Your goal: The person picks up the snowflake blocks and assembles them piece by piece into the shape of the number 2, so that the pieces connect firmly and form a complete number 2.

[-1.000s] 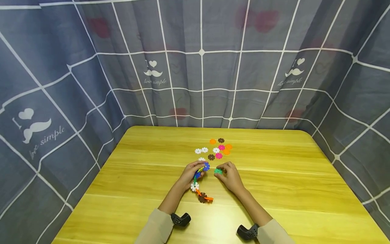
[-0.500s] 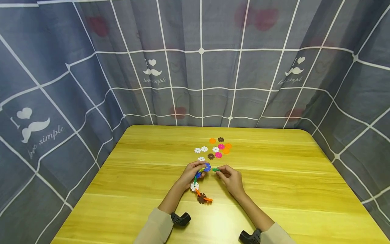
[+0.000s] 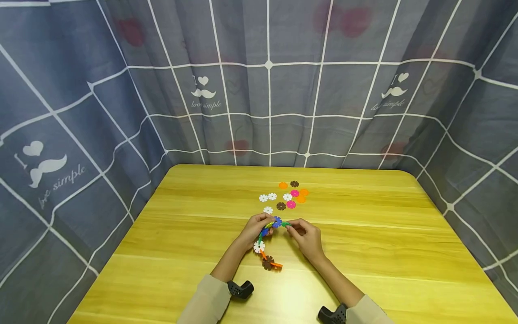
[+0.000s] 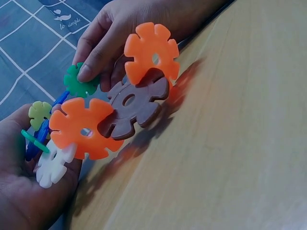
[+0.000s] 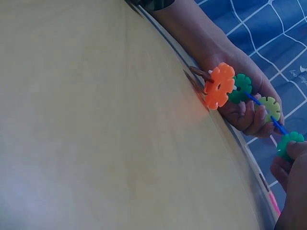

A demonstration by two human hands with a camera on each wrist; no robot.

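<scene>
A curved chain of notched plastic discs hangs from my left hand [image 3: 254,230], whose fingers grip it near its far end. Along the chain come a blue disc [image 3: 277,221], a yellow-green disc [image 4: 40,115], another blue one, a green one, a white disc [image 4: 53,165], an orange disc [image 4: 86,128], a brown disc [image 4: 128,101] and a last orange disc [image 4: 152,52]. My right hand [image 3: 308,237] pinches a green disc [image 4: 79,80] between thumb and fingers, its edge meeting the far blue disc. In the right wrist view this green disc [image 5: 290,144] lines up with the blue one.
Loose discs lie on the wooden table [image 3: 364,234] beyond my hands: several white ones [image 3: 268,210], brown ones [image 3: 281,206], pink ones [image 3: 291,204] and orange ones [image 3: 283,185]. A grey checked curtain [image 3: 251,99] surrounds the table's back and sides.
My right hand has turned the green disc edge-on and moved it left, up against the chain's blue disc. My left hand and the chain stay nearly in place.
</scene>
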